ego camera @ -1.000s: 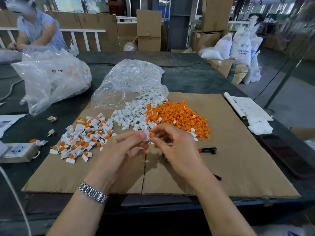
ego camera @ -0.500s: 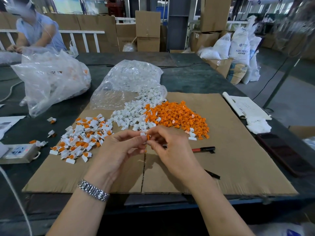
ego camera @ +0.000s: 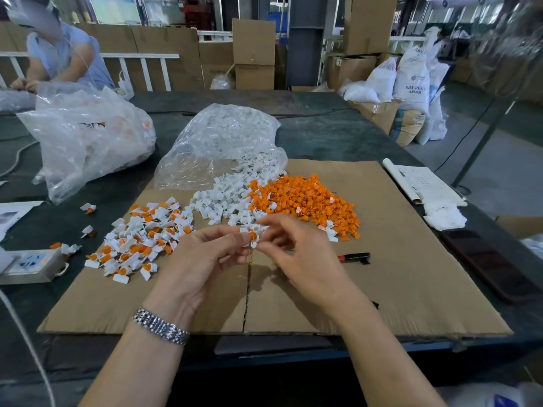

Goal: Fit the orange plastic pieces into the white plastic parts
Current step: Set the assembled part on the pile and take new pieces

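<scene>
The small white part (ego camera: 246, 234) and orange piece (ego camera: 252, 235) pinched between the left hand (ego camera: 205, 259) and right hand (ego camera: 299, 259) are mostly covered by fingertips, too small to tell whether they are seated together. The right wrist hides part of a dark pen-like thing (ego camera: 375, 304). The second person (ego camera: 63, 58) at far left has a blurred face and is cut by the edge. The phone (ego camera: 493, 265) runs off the right edge

1 head-worn view, forward and down, close above cardboard sheet (ego camera: 411, 259)
</scene>
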Demonstrator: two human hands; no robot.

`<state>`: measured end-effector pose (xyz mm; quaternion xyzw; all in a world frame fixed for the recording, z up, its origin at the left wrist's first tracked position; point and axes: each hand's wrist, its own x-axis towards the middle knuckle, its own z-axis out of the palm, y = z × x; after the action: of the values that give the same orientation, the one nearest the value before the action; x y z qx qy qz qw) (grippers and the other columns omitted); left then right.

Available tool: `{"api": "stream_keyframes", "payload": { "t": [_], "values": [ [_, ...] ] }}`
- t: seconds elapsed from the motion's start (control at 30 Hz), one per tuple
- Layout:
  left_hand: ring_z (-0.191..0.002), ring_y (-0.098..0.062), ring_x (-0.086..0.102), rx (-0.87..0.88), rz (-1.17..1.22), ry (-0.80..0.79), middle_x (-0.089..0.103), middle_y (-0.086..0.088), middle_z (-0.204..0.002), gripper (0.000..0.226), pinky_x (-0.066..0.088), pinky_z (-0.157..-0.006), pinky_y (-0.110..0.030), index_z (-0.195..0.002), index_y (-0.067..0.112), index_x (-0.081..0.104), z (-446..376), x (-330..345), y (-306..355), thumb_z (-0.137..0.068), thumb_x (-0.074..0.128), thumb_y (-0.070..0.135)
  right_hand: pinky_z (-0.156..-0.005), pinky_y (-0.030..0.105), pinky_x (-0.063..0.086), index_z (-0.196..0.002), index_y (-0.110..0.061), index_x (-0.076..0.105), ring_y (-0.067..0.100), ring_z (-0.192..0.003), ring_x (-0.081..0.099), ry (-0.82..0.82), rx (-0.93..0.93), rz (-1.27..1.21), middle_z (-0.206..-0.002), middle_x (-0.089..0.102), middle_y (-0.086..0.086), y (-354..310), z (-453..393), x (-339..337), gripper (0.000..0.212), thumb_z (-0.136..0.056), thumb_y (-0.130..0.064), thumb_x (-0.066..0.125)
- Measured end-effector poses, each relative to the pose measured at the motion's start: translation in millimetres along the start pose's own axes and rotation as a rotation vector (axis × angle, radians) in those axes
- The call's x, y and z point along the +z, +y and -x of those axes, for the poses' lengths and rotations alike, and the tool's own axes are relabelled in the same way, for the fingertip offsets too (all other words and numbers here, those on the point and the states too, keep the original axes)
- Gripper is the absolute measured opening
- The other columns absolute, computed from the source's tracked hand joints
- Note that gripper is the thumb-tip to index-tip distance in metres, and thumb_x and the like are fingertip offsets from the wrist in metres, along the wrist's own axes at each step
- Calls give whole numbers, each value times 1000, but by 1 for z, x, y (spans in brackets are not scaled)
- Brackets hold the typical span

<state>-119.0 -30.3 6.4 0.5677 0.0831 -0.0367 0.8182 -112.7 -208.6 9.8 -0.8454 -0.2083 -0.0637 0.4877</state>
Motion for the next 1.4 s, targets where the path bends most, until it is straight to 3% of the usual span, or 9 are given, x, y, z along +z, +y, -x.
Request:
{"api": "stream_keyframes", "payload": {
  "t": [0.13, 0.2, 0.37, 0.5, 0.63, 0.87, 1.03, 1.17, 1.4],
  "values": [
    [-62, -14, 66, -11, 3, -7, 71, -9, -73, 12, 56, -57, -21, -75, 7, 81, -1, -2, 1, -64, 83, 9, -102, 30, 43, -136, -29, 51, 7, -116, 49, -224, 210, 502, -128, 51, -12, 23, 2, -36, 61, -84, -52, 72],
    [-62, -14, 66, -14, 4, -18, 71, -8, -73, 11, 57, -58, -21, -76, 8, 81, -2, -4, 1, -65, 83, 9, -102, 35, 40, -136, -30, 50, 13, -120, 44, -383, 312, 699, -130, 47, -10, 31, 5, -49, 71, -77, -60, 74],
    [-63, -15, 67, -33, 38, -14, 71, -9, -76, 14, 56, -57, -21, -79, 5, 80, -3, -5, 0, -66, 82, 7, -92, 33, 36, -124, -28, 58, 13, -100, 44, -438, 258, 854, -106, 49, -8, 39, 4, -51, 43, -87, -49, 66],
    [-63, -15, 67, -27, 64, 30, 72, -9, -76, 15, 57, -57, -20, -79, 6, 80, -5, -4, 2, -65, 83, 8, -64, 26, 42, -105, -19, 57, 11, -76, 49, -378, 330, 610, -96, 52, 1, 25, 1, -46, 22, -96, -39, 55],
    [-65, -14, 68, 9, 89, 56, 73, -10, -79, 17, 57, -60, -21, -80, 7, 80, -9, -2, 5, -63, 85, 10, -55, 29, 45, -102, -4, 59, 16, -64, 59, -346, 370, 329, -91, 68, 18, 3, -12, -43, 22, -102, -24, 50],
    [-64, -14, 69, 91, 71, 88, 73, -9, -75, 7, 57, -61, -20, -76, 8, 80, -14, 5, 11, -70, 83, 7, -66, 35, 53, -91, -2, 56, 28, -80, 64, -406, 519, -152, -94, 68, 27, -23, -23, -22, 12, -100, -4, 49],
    [-64, -14, 67, 126, 20, 163, 72, -8, -75, 10, 56, -61, -19, -89, -1, 76, -16, 7, 8, -80, 79, 0, -72, 35, 55, -92, -12, 54, 17, -81, 68, -406, 467, -98, -94, 70, 15, -23, -21, -13, 15, -105, -17, 47],
    [-66, -14, 66, 152, -37, 192, 72, -8, -77, 8, 57, -63, -21, -90, -1, 76, -18, 7, 4, -82, 79, 2, -66, 31, 56, -96, -16, 49, 16, -74, 64, -408, 450, -109, -88, 64, 9, -20, -18, -4, 19, -106, -32, 46],
    [-65, -14, 69, 171, -15, 223, 74, -12, -76, 11, 58, -63, -21, -93, -4, 76, -20, 9, -2, -86, 77, 4, -70, 52, 60, -83, -14, 56, 23, -60, 65, -207, 364, 72, -72, 65, 7, -18, -13, 12, 46, -101, -55, 44]
  ]
}}
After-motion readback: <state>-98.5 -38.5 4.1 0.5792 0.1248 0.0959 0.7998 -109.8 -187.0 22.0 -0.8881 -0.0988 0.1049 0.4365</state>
